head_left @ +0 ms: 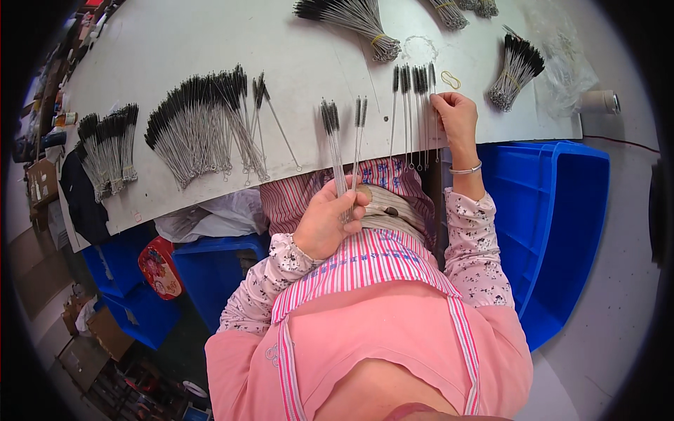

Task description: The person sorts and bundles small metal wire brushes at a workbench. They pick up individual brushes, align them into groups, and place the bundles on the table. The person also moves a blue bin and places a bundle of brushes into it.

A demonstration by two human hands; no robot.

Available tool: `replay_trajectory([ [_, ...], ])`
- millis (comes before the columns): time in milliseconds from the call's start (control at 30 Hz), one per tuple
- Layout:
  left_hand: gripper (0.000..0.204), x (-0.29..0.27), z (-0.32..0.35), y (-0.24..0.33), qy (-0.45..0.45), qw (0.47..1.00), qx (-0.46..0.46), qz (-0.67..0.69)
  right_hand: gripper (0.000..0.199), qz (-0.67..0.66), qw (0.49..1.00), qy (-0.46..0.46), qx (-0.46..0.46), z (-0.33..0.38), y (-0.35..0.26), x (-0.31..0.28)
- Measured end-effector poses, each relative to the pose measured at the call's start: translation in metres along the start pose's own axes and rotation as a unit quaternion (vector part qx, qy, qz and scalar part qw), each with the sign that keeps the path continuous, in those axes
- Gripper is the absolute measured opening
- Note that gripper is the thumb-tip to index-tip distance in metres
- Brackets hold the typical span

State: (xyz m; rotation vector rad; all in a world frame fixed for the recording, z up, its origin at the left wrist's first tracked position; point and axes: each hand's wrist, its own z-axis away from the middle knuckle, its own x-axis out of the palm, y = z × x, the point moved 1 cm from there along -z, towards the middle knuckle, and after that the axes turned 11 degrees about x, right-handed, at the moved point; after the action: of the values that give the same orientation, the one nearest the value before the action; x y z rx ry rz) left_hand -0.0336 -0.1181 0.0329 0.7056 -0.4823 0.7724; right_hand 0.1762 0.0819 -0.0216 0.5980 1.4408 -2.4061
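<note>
My left hand (328, 219) grips a small bunch of thin wire brushes with black bristle tips (342, 144), held upright over the near edge of the white table (189, 42). My right hand (456, 121) rests on the table with its fingers on a row of several loose brushes (414, 112) laid side by side. A yellow rubber band (450, 79) lies just beyond that hand.
A large loose fan of brushes (203, 123) and a smaller pile (109, 147) lie to the left. Banded bundles (354, 21) (516, 70) sit at the far side. A blue plastic crate (554, 217) stands right of me, more blue bins (210, 266) under the table.
</note>
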Motion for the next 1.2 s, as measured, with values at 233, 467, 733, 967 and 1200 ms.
replay_trajectory([
  [233, 0.029, 0.005, -0.001, 0.001, -0.030, 0.999, -0.001, 0.032, 0.025, 0.081, 0.983, 0.118, -0.117, 0.003, 0.003, 0.003],
  [467, 0.036, 0.006, 0.000, 0.001, -0.066, 0.998, 0.007, 0.021, 0.032, -0.135, 0.942, -0.298, 0.073, 0.082, -0.025, 0.045],
  [733, 0.034, 0.007, 0.005, 0.000, -0.050, 0.997, 0.058, -0.034, 0.023, -0.228, 0.844, -0.457, 0.161, 0.107, -0.030, 0.079],
  [967, 0.034, 0.003, 0.004, -0.002, -0.047, 0.996, 0.072, -0.004, 0.019, -0.262, 0.825, -0.454, 0.211, 0.106, -0.024, 0.094],
  [1200, 0.040, 0.000, 0.001, -0.004, -0.025, 0.997, 0.075, 0.007, 0.014, -0.292, 0.866, -0.362, 0.183, 0.109, -0.013, 0.105],
])
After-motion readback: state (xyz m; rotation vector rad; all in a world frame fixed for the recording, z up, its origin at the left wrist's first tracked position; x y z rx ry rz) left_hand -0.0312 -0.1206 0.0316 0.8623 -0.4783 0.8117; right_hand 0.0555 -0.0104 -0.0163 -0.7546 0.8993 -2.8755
